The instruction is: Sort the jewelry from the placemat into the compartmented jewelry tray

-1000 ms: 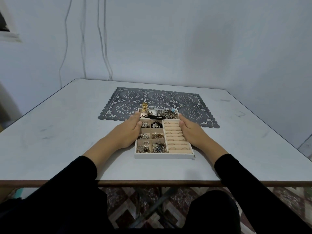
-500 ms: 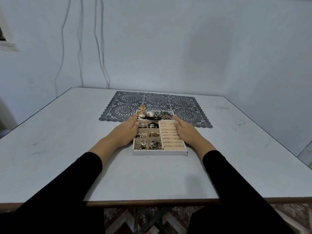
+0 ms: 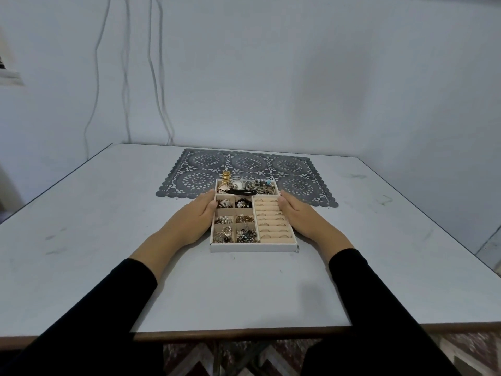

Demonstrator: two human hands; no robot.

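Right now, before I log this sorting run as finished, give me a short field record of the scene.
Tray: white compartmented jewelry tray on the pale grey table, far end overlapping the placemat
Placemat: dark grey lace-pattern placemat, no loose jewelry visible on it
Far long compartment: gold watch among mixed pieces
Small compartments: six small compartments, each holding jewelry
Ring section: beige padded ring rows, some rings slotted in
Left hand: left hand flat against the tray's left side
Right hand: right hand flat against the tray's right side
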